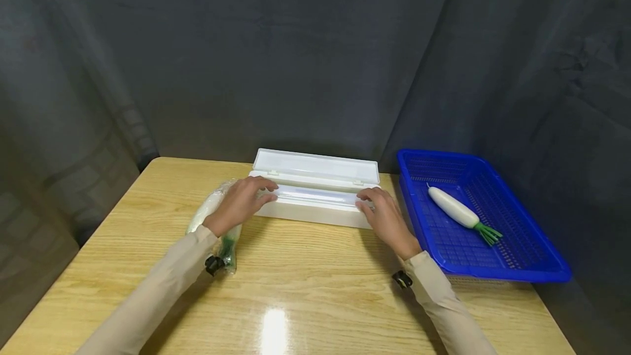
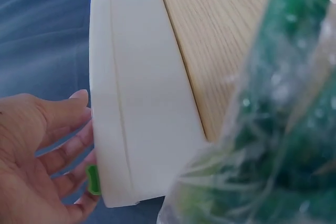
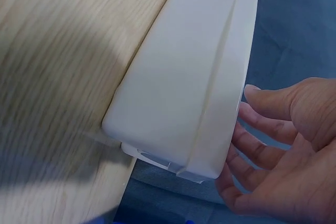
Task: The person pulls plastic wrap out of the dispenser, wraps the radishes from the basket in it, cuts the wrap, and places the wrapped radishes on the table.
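A long white box [image 1: 315, 212] with its lid [image 1: 315, 164] raised lies across the table, a shiny roll of clear film [image 1: 315, 196] inside. My left hand [image 1: 241, 204] reaches over its left end, my right hand [image 1: 386, 215] over its right end. Both have thumb and fingers apart and gently bent, fingertips at the opening. In the left wrist view, a small green piece [image 2: 93, 179] shows by the left fingers. Whether the fingertips touch the film is hidden behind the box wall. Beneath my left forearm lies a white radish in clear wrap [image 1: 207, 207] with green stalks [image 1: 228, 251].
To the right, a blue plastic basket [image 1: 498, 274] stands close beside the box, partly over the table's right edge. An unwrapped white radish [image 1: 453, 206] lies in it. Dark curtains [image 1: 276, 59] hang behind the wooden table [image 1: 305, 284].
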A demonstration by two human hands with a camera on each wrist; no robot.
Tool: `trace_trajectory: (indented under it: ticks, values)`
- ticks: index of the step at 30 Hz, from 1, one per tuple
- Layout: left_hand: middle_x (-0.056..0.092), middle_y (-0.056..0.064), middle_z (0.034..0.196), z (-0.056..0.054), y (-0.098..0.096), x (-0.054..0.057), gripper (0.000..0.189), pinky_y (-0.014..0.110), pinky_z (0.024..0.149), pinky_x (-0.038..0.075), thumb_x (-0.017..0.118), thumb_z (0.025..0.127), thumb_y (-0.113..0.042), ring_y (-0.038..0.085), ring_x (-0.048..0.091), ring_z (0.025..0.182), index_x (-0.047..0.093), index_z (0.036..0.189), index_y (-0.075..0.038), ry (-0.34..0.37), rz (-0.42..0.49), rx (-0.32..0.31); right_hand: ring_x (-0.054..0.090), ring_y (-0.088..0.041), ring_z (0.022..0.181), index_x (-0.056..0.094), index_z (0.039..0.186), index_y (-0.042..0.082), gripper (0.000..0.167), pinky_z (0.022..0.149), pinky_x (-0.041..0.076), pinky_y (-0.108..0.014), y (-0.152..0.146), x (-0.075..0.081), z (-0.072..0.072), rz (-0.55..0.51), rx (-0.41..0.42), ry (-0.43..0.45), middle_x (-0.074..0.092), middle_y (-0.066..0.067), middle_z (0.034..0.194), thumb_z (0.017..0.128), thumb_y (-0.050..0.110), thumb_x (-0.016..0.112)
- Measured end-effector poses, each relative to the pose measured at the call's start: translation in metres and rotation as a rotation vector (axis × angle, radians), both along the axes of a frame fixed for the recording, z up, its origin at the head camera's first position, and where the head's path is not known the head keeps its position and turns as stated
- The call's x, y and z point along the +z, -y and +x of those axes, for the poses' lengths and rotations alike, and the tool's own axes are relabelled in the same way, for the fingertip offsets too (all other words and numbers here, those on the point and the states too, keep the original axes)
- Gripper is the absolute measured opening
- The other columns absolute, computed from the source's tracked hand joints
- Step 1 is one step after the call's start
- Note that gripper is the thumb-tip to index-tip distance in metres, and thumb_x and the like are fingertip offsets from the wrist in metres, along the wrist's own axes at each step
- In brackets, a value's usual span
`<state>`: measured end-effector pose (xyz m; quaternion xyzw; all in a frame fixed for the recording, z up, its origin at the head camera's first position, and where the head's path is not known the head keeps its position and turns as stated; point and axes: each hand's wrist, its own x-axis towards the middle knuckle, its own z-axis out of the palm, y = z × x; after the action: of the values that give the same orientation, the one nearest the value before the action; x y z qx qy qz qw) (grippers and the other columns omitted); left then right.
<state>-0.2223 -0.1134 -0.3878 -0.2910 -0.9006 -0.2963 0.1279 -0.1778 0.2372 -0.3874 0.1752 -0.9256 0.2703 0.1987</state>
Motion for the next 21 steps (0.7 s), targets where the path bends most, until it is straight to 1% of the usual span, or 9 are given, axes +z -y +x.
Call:
trace_trajectory:
  ticks: [3,7,10,13,18,21]
  values:
    - [0.078,0.01,0.108,-0.003,-0.001,-0.001,0.015,0.049,0.083,0.058,0.079,0.094,-0.016,0.028,0.073,0.095,0.08,0.107,-0.007,0.035,0.01,0.016,0.066,-0.04,0.094,0.073,0.102,-0.002,0.008,0.083,0.052,-0.054,0.0,0.0,-0.002,0.007,-0.001,0.0,0.072,-0.018,0.098,0.095,0.002,0.074]
    - [0.078,0.006,0.099,-0.006,-0.001,-0.002,0.01,0.045,0.078,0.058,0.078,0.096,-0.016,0.023,0.073,0.089,0.081,0.102,-0.009,0.075,0.016,0.021,0.066,-0.037,0.09,0.074,0.099,0.0,0.005,0.079,0.049,-0.053,0.0,0.002,-0.004,0.016,-0.021,0.035,0.072,-0.015,0.093,0.095,0.002,0.074]
    - [0.078,0.003,0.096,-0.007,-0.001,-0.002,0.008,0.043,0.077,0.058,0.077,0.096,-0.017,0.021,0.071,0.086,0.081,0.1,-0.011,0.115,0.023,0.02,0.067,-0.032,0.087,0.075,0.098,0.001,0.004,0.078,0.05,-0.05,0.0,0.005,-0.005,0.018,-0.031,0.084,0.073,-0.012,0.09,0.095,0.003,0.074]
    - [0.077,0.003,0.095,-0.01,0.0,-0.001,0.007,0.043,0.078,0.058,0.077,0.096,-0.016,0.019,0.071,0.085,0.082,0.098,-0.012,0.162,0.036,0.014,0.066,-0.027,0.082,0.076,0.097,0.001,0.004,0.076,0.051,-0.044,0.0,0.007,-0.007,-0.009,-0.029,0.149,0.073,-0.011,0.087,0.097,0.003,0.072]
    - [0.077,0.003,0.092,-0.014,0.002,0.001,0.007,0.041,0.078,0.057,0.077,0.096,-0.014,0.017,0.068,0.082,0.082,0.097,-0.01,0.236,0.076,-0.016,0.055,-0.019,0.075,0.076,0.094,0.0,0.009,0.068,0.045,-0.033,-0.003,0.011,-0.012,-0.046,-0.013,0.273,0.07,-0.01,0.085,0.1,0.004,0.069]
    - [0.078,0.005,0.092,-0.015,0.002,0.002,0.007,0.041,0.078,0.057,0.076,0.096,-0.012,0.018,0.068,0.081,0.082,0.097,-0.008,0.25,0.098,-0.018,0.053,-0.018,0.074,0.076,0.094,0.0,0.011,0.067,0.043,-0.032,-0.004,0.013,-0.015,-0.045,-0.012,0.314,0.069,-0.01,0.085,0.1,0.005,0.069]
